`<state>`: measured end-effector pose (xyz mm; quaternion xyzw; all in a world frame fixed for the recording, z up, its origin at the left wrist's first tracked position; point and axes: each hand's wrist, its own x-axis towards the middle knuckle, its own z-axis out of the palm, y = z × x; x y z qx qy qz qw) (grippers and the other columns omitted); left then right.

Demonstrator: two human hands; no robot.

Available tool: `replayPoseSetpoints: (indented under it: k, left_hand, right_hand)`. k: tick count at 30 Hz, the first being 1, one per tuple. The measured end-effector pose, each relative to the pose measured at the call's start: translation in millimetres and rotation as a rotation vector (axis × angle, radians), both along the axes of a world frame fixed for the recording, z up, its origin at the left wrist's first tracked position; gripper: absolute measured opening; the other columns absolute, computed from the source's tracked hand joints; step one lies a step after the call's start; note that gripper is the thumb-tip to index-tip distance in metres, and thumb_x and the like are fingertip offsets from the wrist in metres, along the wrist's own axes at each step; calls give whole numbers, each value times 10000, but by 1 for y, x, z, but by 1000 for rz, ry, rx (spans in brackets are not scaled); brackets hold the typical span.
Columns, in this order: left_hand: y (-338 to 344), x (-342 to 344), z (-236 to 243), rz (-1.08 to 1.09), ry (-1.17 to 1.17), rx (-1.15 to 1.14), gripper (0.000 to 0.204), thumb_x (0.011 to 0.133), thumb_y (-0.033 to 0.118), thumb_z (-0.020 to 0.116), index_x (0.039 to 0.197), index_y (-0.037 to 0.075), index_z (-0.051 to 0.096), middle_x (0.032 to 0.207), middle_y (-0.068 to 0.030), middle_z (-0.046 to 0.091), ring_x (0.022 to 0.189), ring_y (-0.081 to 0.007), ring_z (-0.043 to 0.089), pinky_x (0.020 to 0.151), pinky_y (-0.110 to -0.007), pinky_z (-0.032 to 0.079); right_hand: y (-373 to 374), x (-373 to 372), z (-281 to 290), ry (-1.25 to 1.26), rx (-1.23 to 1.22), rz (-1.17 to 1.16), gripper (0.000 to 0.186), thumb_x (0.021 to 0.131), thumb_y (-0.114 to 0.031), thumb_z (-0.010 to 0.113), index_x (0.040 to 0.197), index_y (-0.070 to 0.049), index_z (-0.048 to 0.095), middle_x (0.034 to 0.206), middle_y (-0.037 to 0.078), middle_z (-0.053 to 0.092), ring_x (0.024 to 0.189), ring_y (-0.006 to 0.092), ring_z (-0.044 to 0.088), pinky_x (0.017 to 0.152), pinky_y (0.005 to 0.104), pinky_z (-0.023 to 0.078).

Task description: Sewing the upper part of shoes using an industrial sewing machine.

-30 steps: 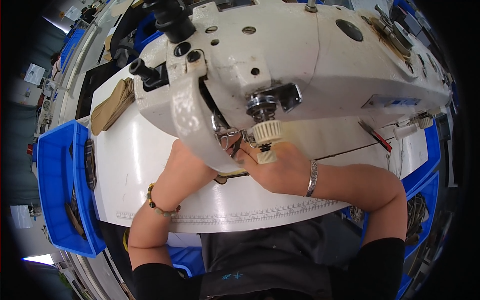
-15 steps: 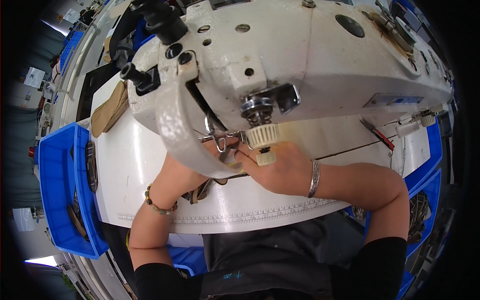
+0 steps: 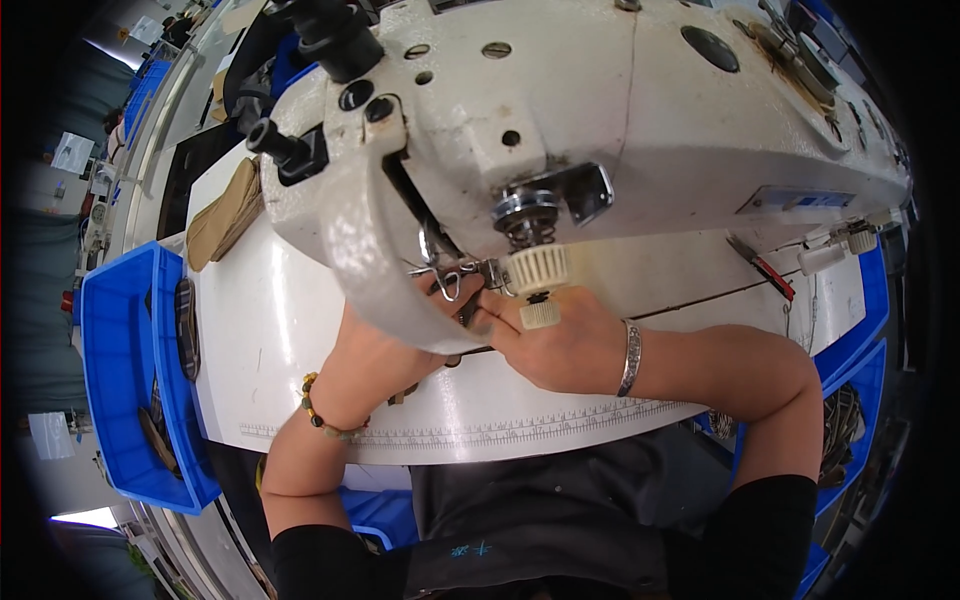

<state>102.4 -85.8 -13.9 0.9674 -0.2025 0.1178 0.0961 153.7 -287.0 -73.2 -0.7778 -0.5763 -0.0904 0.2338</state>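
Observation:
Both my hands meet at the needle area of a white sewing machine (image 3: 480,140). My left hand (image 3: 385,340), partly behind the machine's curved white lever guard (image 3: 375,270), has its fingers bent at the presser foot (image 3: 490,272). A small dark piece of fabric (image 3: 467,312) shows between the two hands, and most of it is hidden. My right hand (image 3: 565,345) is closed, its thumb and forefinger pressed together at the fabric's right side beneath the cream tension knob (image 3: 537,268). A bit of brownish fabric peeks out below my left palm.
A blue bin (image 3: 130,380) with plaid fabric pieces stands on the left. Tan folded fabric (image 3: 225,215) lies at the table's far left. Red-handled snips (image 3: 765,270) rest on the right. A printed ruler (image 3: 480,437) runs along the white tabletop's near edge. Another blue bin (image 3: 865,400) holds fabric.
My left hand has turned and shifted slightly, and now covers more of the fabric that hung below it. My right hand stays nearly in place. The whole view has shifted a little.

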Motion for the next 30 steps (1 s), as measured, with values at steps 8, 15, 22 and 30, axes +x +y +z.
replayPoseSetpoints:
  k: [8,15,22,30]
  left_hand:
    - [-4,-1,1,37,57,43,242,721,106,695,951,116,769,763,-59,638,625,-256,627,527,-365,482]
    - [-9,4,-5,89,61,-66,161,740,101,693,892,82,742,752,-86,644,648,-283,642,558,-373,502]
    - [-3,3,-13,107,90,-294,163,750,117,704,902,85,752,760,-94,647,644,-281,643,552,-372,509]
    - [-5,1,-12,82,55,-108,157,746,111,716,894,93,765,759,-86,645,650,-267,642,541,-369,503]
  right_hand:
    - [-3,-1,3,-9,-57,13,229,753,-111,634,968,-55,686,1088,97,698,736,206,674,527,332,526]
    - [-4,4,3,-13,-61,-37,252,746,-118,645,979,-37,689,1081,103,701,805,235,690,607,341,556]
    - [1,-2,-2,-15,64,2,97,835,-180,584,852,-93,624,653,42,608,529,210,633,446,368,469]
    - [-2,-5,6,35,6,2,92,830,-179,576,832,-94,613,651,31,611,560,208,656,457,361,493]
